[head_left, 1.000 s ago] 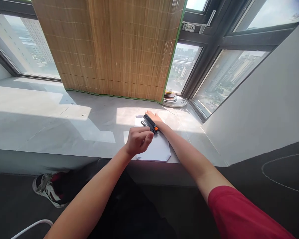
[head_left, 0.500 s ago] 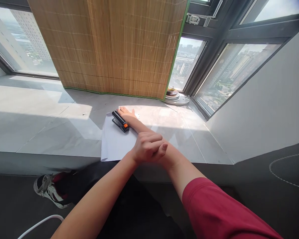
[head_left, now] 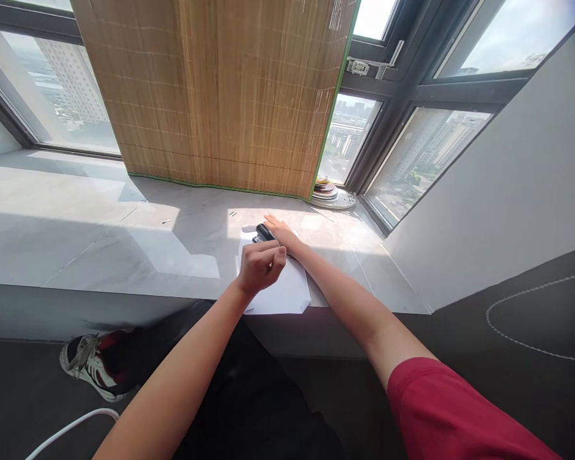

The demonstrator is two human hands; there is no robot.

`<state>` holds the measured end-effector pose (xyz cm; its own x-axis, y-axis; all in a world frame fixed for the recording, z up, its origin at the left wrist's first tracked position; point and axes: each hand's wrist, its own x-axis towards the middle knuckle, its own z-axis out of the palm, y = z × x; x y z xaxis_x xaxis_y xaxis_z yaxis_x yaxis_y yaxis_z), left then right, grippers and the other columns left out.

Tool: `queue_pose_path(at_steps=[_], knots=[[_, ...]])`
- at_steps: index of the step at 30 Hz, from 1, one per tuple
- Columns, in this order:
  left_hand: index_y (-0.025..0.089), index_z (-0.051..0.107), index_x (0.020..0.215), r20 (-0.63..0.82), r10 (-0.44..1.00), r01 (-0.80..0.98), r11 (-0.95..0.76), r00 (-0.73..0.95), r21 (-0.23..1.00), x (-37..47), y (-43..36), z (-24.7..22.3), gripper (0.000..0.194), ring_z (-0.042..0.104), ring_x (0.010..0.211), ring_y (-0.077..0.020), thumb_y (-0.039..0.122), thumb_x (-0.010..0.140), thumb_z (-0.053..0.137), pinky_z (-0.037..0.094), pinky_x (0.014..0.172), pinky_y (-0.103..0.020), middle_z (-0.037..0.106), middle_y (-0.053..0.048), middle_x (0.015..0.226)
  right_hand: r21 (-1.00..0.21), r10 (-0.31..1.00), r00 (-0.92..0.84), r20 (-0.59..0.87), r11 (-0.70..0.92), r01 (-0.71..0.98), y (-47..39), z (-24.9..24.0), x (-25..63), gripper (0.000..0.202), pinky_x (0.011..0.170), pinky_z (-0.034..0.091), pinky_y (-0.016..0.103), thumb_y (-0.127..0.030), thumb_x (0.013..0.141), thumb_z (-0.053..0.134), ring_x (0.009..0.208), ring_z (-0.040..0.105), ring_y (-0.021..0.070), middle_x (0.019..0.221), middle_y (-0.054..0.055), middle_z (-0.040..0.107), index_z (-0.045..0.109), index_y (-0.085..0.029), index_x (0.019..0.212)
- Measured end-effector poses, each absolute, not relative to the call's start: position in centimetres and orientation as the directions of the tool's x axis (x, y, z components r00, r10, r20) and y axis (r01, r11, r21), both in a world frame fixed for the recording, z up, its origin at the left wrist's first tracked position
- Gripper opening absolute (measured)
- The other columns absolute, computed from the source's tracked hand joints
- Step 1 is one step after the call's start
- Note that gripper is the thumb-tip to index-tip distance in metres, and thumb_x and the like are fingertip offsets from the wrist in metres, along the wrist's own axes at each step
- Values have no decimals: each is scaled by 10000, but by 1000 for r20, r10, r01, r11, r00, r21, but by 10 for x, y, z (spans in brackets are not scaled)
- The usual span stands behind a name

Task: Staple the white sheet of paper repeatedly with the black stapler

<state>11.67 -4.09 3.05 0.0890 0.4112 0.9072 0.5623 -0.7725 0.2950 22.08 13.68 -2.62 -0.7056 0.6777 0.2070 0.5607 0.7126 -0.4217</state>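
Note:
My left hand (head_left: 262,265) is curled into a fist above the white paper (head_left: 280,295), with nothing visible in it. Beyond it my right hand (head_left: 280,231) lies flat at the paper's far edge, fingers stretched out. A black stapler (head_left: 264,231) rests on the paper just left of my right hand. The fist covers its near end. The paper reaches the front edge of the pale window sill (head_left: 100,249), one near corner slightly bent.
A bamboo blind (head_left: 211,96) with green edging hangs down to the sill. Stacked plates (head_left: 330,193) stand in the window corner. Tiny bits (head_left: 232,214) lie on the sill. Below are my shoe (head_left: 93,367), a white cable (head_left: 76,427) and, at right, a beaded chain (head_left: 508,335).
The paper and stapler have shifted right along the sill, and my right hand has moved right with them. My left fist has gone left, off my right forearm, and now partly hides the stapler.

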Motion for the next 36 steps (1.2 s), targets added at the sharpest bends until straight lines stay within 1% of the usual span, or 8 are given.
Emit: queue_pose_path(at_steps=[5, 8, 11, 14, 18, 21, 26, 36], knots=[[245, 321, 556, 758, 586, 608, -500, -288, 617, 103, -22, 25, 623, 384, 496, -156, 471, 1134, 383, 303, 587, -355, 399, 2, 522, -480, 776, -599, 198, 610, 631, 146, -32, 246, 287, 1348, 208, 648, -276, 1079, 515, 1692, 263, 325, 1776, 175, 378, 639, -202, 1327], [252, 487, 565, 521, 660, 513, -232, -541, 827, 82, -5, 15, 604, 538, 575, -190, 424, 1124, 340, 411, 664, -349, 550, -30, 569, -511, 781, -582, 229, 605, 611, 146, -27, 243, 283, 1337, 214, 658, -227, 1043, 505, 1649, 344, 327, 1723, 172, 465, 654, -202, 1281], [240, 607, 726, 199, 744, 343, 43, -638, 938, 61, 7, 4, 405, 624, 632, -206, 292, 1066, 392, 462, 683, -336, 688, -40, 698, -570, 813, -417, 406, 582, 580, 137, -17, 246, 309, 1274, 342, 613, -170, 974, 468, 1462, 541, 319, 1471, 153, 675, 675, -216, 1199], [218, 662, 826, 44, 842, 405, 212, -537, 889, 53, 11, -3, 213, 711, 859, -239, 152, 946, 499, 492, 763, -335, 795, -85, 958, -660, 819, -223, 528, 562, 499, 116, -12, 258, 265, 1048, 531, 471, -283, 1005, 435, 1113, 663, 288, 1139, 125, 734, 676, -223, 1099], [192, 738, 1029, 86, 896, 606, 222, -436, 764, 61, 14, -9, 283, 693, 1150, -294, 89, 927, 495, 503, 938, -364, 775, -138, 1223, -682, 790, -424, 443, 603, 413, 84, -20, 275, 397, 836, 545, 364, -558, 907, 674, 896, 643, 231, 1112, 74, 714, 659, -243, 1149], [191, 759, 1190, 115, 922, 727, 208, -368, 655, 69, 15, -12, 331, 646, 1267, -325, 148, 980, 508, 480, 1064, -396, 709, -165, 1328, -629, 771, -499, 395, 623, 465, 72, -26, 280, 381, 822, 520, 347, -476, 799, 773, 880, 636, 228, 1027, 41, 728, 676, -253, 1093], [231, 753, 1343, 139, 931, 831, 225, -337, 509, 72, 12, -17, 393, 578, 1336, -371, 213, 976, 613, 454, 1126, -456, 607, -192, 1402, -716, 807, -402, 432, 578, 391, 77, -25, 286, 330, 848, 527, 353, -411, 843, 684, 852, 655, 224, 947, 24, 765, 757, -238, 1115], [188, 842, 1181, 95, 935, 751, 212, -343, 625, 49, 12, -16, 429, 694, 1241, -307, 88, 919, 518, 525, 1016, -370, 775, -132, 1329, -740, 728, -532, 432, 624, 252, 83, -31, 294, 361, 901, 528, 392, -397, 761, 761, 856, 643, 230, 945, 30, 769, 818, -241, 1082]])
